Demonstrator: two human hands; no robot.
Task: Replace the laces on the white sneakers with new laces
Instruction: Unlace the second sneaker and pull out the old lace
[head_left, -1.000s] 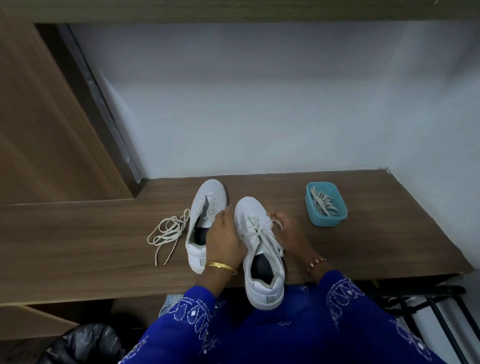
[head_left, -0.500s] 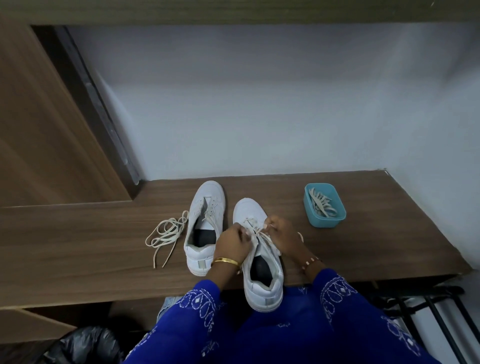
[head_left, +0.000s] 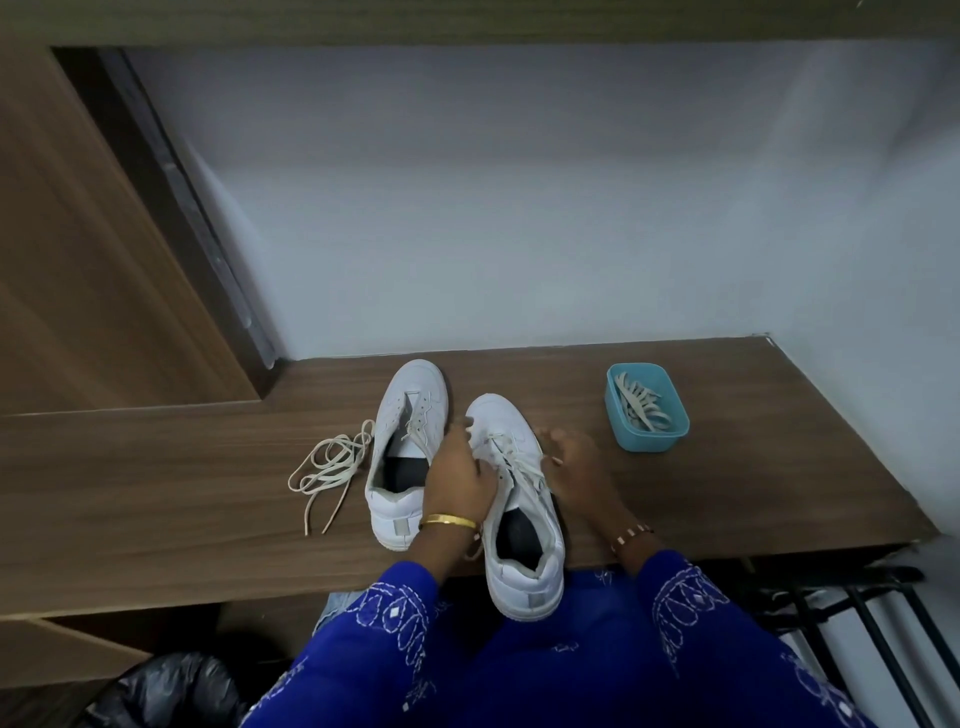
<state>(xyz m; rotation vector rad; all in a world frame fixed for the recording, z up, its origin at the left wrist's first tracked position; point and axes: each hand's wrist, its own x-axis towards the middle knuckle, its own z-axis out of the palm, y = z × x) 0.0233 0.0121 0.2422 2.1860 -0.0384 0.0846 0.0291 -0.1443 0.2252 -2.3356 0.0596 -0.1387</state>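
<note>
So the lace (head_left: 511, 462) is light and limp; pinch near its tip. Left hand (head_left: 457, 480) fingers (head_left: 480, 467) grip it on the right sneaker (head_left: 519, 499); right hand (head_left: 576, 467) lies relaxed, empty.

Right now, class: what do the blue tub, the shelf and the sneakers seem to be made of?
Blue tub: probably plastic; even colour, rounded moulded corners, matte.
Shelf: wood or wood-look laminate; printed-looking brown grain, smooth matte face.
Sneakers: smooth white leather or a synthetic imitation; punched holes beside the eyelets, soft sheen. Which one cannot be told.

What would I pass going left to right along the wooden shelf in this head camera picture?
Loose lace → unlaced sneaker → left hand → laced sneaker → right hand → blue tub of laces.
</note>
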